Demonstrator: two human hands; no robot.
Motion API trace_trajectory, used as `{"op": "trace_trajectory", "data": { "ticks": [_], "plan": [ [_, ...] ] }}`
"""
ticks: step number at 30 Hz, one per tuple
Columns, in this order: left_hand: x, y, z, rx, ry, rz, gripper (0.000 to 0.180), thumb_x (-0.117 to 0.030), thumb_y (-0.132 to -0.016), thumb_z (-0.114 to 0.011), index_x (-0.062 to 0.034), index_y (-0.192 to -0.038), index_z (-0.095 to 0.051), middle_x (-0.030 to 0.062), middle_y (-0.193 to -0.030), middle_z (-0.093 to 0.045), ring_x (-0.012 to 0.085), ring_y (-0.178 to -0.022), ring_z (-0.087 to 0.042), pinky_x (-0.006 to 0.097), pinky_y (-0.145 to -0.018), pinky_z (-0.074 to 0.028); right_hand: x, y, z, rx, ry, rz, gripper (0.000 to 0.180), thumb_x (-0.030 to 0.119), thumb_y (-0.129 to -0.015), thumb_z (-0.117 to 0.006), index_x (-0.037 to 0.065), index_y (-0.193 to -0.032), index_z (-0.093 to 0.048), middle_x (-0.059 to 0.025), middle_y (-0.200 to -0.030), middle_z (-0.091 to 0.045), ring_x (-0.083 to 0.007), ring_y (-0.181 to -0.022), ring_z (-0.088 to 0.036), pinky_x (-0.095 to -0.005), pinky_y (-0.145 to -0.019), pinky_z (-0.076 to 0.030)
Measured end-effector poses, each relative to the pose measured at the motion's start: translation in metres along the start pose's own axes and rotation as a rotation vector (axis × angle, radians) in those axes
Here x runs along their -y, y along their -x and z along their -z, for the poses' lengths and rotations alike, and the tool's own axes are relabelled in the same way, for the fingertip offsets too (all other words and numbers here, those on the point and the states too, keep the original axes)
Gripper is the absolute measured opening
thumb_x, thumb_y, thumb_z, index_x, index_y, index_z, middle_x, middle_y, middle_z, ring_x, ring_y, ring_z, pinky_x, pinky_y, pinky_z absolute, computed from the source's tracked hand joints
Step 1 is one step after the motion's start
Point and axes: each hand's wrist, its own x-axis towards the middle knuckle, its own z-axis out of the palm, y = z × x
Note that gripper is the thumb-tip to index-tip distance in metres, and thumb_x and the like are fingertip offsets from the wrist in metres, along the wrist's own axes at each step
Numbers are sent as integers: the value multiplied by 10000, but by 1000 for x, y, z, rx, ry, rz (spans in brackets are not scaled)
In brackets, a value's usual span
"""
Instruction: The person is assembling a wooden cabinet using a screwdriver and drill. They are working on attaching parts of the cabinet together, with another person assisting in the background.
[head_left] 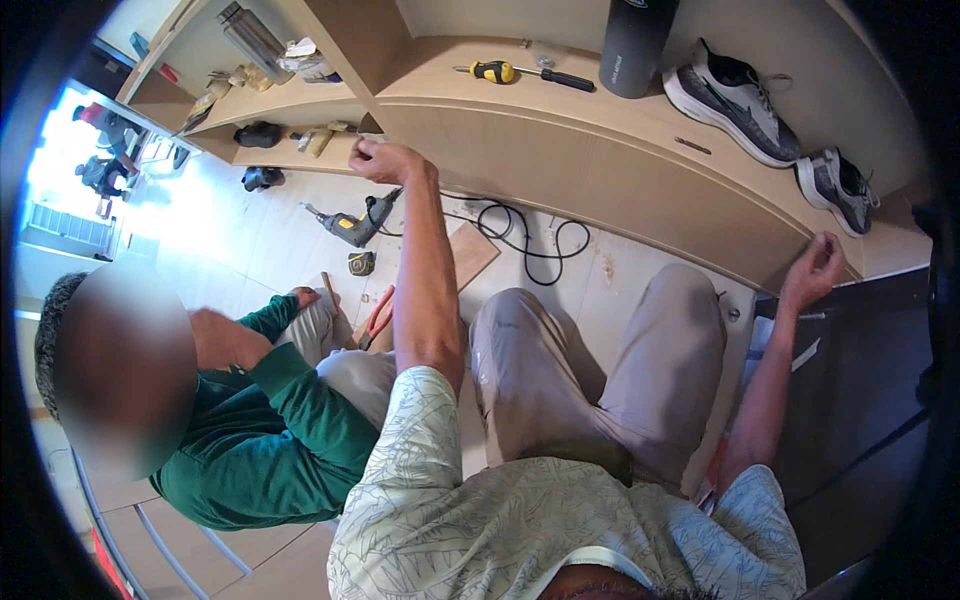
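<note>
A long light-wood panel (600, 195) stands on edge below the shelf in front of me. At its left end is my left hand (386, 160), arm stretched out and fingers curled together. My right hand (815, 270) is beside the panel's right end, its fingers bent inward. Whether either hand grips the panel is hidden from view. Under my left forearm lies a grey and yellow power drill (352, 222) on the floor. Above the panel, a yellow and black screwdriver (493, 72) and a black-handled one (568, 79) rest on the wooden shelf (440, 82).
A dark bottle (634, 50) and grey sneakers (735, 105) stand on the shelf. A black cable (545, 280), a tape measure (361, 263) and red-handled pliers (377, 318) lie on the floor. A person in green (270, 430) sits close at my left. A dark cabinet (850, 400) borders my right.
</note>
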Motion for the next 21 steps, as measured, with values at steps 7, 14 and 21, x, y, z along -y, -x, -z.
{"op": "trace_trajectory", "data": {
  "ticks": [7,14,21],
  "plan": [
    [3,-71,-55,-163,-3,126,372,-307,-1110,-438,-5,-1183,-641,273,-1246,-692,431,-1102,-672,555,-950,-495,-64,-47,-31,9,157,-73,317,316,-1109,-617,21,-1149,-727,-180,-1085,-697,-364,-1004,-657,-499,-889,-499],
    [35,-60,-75,-76,-26,118,405,-312,-1108,-419,9,-1196,-650,265,-1186,-719,434,-1055,-685,545,-931,-518,-66,-45,-38,52,261,77,396,311,-1126,-511,-3,-984,-705,-196,-914,-681,-431,-926,-616,-533,-838,-445],
    [30,-78,-71,-42,103,68,481,-341,-1117,-406,27,-1297,-658,293,-1238,-708,439,-1043,-680,568,-929,-496,-78,-46,-39,50,237,99,426,290,-1091,-419,-9,-909,-661,-190,-902,-670,-430,-913,-606,-551,-844,-428]
  ]
}}
